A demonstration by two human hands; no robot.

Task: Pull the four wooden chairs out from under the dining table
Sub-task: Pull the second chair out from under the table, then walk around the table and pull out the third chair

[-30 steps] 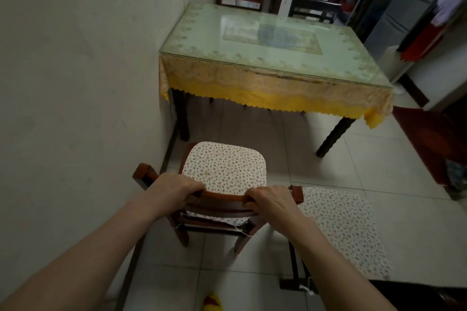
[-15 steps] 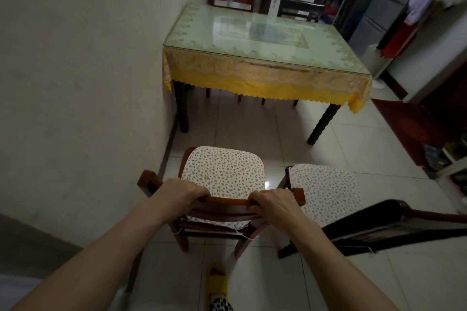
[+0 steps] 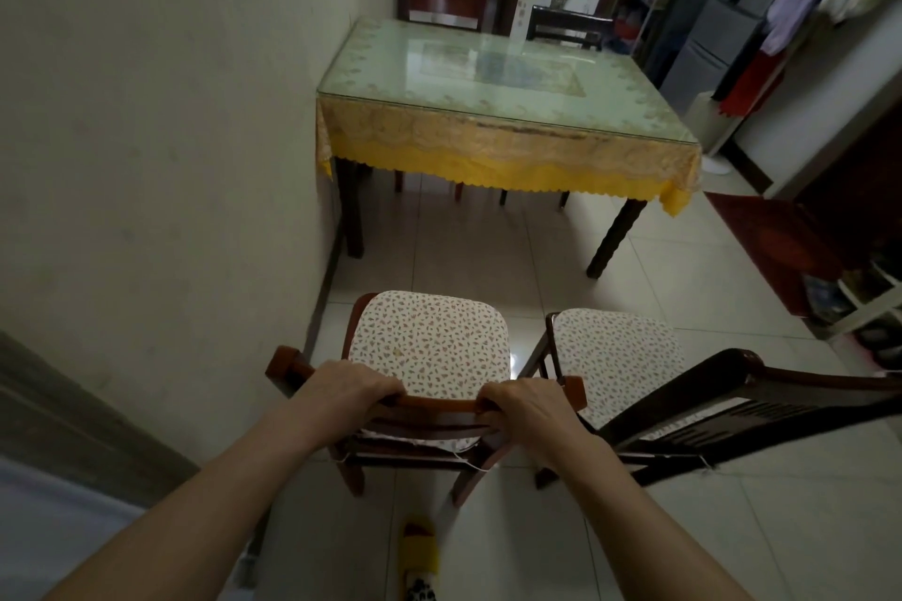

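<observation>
a glass-topped dining table with a yellow lace-edged cloth stands against the left wall at the far end of a tiled floor; two cushioned wooden chairs sit side by side well clear of it in the foreground, their seats facing the table and their backs toward the person; the reddish near chair stands just beside the wall, its top rail running left to right across the view and its seat reaching away toward the table, so its front-to-back line points straight at the table's near edge; the darker chair to its right is turned slightly, its back rail angling off to the right; two more chair backs, a reddish one and a dark one, show beyond the far edge, their legs visible under the cloth, apparently not yet pulled out; the left hand and right hand each wrap the near chair's top rail, fingers curled together over it and thumbs hidden; to finish this pull well, it seems best to keep both grips even, draw straight back along the chair's line and set all four legs down square, minding the neighbouring chair and the yellow slipper below.
</observation>
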